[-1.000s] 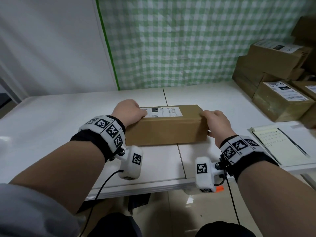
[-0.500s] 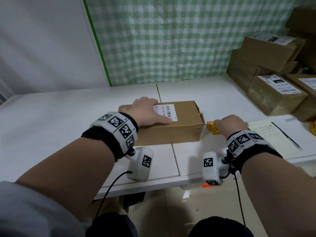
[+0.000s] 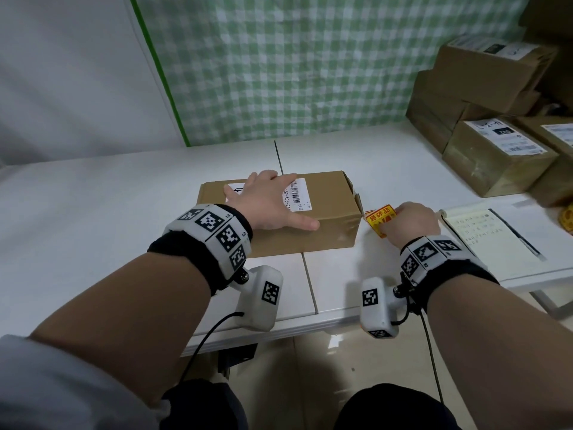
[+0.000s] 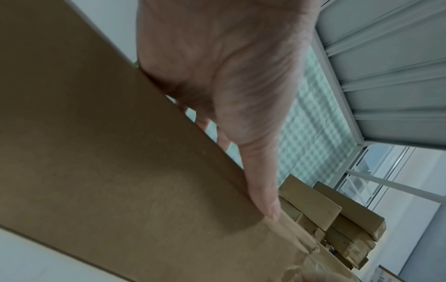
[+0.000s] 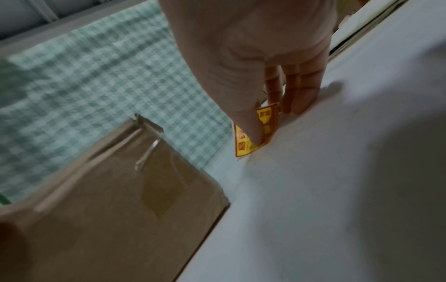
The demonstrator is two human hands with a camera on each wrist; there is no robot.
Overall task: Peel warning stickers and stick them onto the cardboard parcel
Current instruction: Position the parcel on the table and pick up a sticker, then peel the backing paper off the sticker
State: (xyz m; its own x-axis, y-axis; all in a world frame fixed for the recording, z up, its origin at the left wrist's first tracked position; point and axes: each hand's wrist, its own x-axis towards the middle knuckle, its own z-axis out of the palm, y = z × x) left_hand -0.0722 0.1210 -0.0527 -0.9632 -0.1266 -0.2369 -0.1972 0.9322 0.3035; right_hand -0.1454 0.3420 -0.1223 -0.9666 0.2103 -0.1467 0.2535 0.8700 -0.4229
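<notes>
A brown cardboard parcel [image 3: 325,209] with a white barcode label [image 3: 297,193] lies on the white table [image 3: 124,212]. My left hand [image 3: 266,203] rests flat on its top, fingers straight, thumb [image 4: 263,190] along the near top edge. Just right of the parcel, my right hand [image 3: 409,221] pinches a yellow and red warning sticker [image 3: 379,217] between thumb and fingers, its lower edge near the table. In the right wrist view the thumb [image 5: 251,124] lies across the sticker [image 5: 265,122], with the parcel's taped end [image 5: 144,181] to the left.
Several labelled cardboard boxes [image 3: 496,156] are stacked at the table's right back. An open notebook [image 3: 486,240] with a pen lies right of my right hand. A yellow object [image 3: 567,217] shows at the right edge. A green checked cloth [image 3: 294,63] hangs behind.
My right hand left the parcel's right end and took up the warning sticker beside it. My left hand moved from the parcel's left end onto its top and lies flat.
</notes>
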